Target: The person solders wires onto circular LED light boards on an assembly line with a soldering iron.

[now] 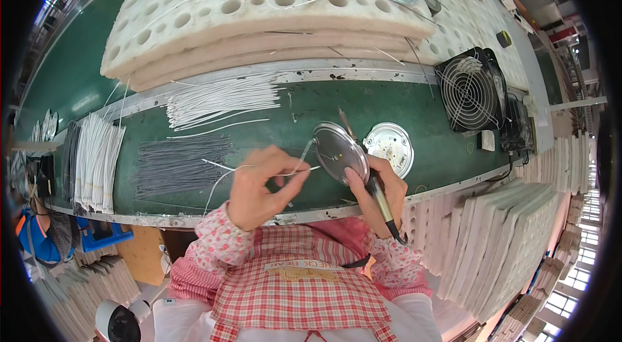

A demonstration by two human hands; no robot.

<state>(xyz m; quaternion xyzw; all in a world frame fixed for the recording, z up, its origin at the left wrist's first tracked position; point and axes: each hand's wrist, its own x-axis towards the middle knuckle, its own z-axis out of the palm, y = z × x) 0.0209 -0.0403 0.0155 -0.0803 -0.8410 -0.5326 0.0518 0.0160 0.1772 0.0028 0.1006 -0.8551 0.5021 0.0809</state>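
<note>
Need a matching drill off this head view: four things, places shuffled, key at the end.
1. Black square fan with round wire grille
2. Tilted silver metal disc
3. Flat pile of dark grey wires
4. Single thin white wire

A. Held in the right hand
B. Lying left of both hands
C. Pinched in the left hand
D. Standing right of both hands

Pairs: 1-D, 2-A, 3-B, 4-C

Assembly workshop, green workbench (444, 160), soldering iron (385, 206), stacked foam slabs (502, 245)

Apron (291, 309): red-and-white check
Sleeves (220, 238): white, pink-red floral
Worktop (382, 99): dark green
Held disc (334, 151): silver-grey
Upper wires (220, 102): white
Lower wires (178, 167): grey
</note>
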